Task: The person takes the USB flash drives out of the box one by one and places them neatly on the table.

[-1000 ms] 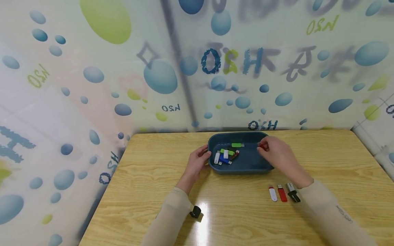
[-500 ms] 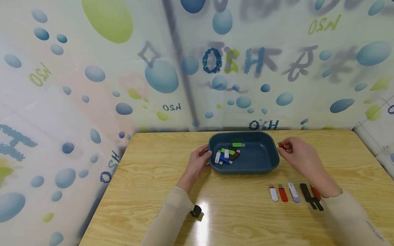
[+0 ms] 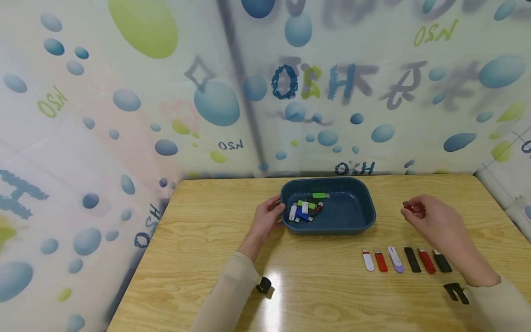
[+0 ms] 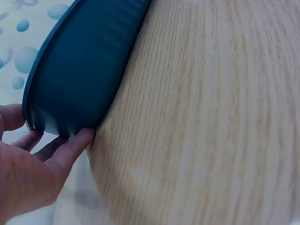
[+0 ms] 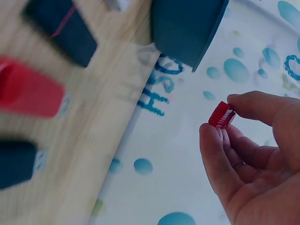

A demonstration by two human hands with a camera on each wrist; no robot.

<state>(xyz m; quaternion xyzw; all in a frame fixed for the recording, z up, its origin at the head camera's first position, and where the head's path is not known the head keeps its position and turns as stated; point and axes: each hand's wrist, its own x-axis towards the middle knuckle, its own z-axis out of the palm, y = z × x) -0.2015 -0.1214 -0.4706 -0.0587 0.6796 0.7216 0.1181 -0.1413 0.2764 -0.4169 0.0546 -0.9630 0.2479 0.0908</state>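
In the head view my left hand (image 3: 265, 216) grips the left end of a dark blue plastic tray (image 3: 332, 230). The left wrist view shows its thumb at the rim and fingers against the outer wall. My right hand (image 3: 439, 221) is to the right of the tray, above the table. Between thumb and fingertips it pinches a small red USB stick (image 5: 221, 115), ridged at the end facing the right wrist camera. Inside the tray lie several USB sticks, among them a green one (image 3: 318, 195), a white one (image 3: 292, 212) and a blue one (image 3: 303, 215).
In front of the tray's right side, USB sticks lie in a row: white-and-red (image 3: 368, 261), red (image 3: 380, 261), white-and-purple (image 3: 396, 259), black (image 3: 412, 259), red (image 3: 426, 261) and black (image 3: 442, 261). The wooden table (image 3: 207, 230) meets a printed backdrop (image 3: 249, 161).
My right hand has lifted the red USB stick out of the tray and carried it to the right, beyond the tray's right end. My left hand and the tray have stayed in place.
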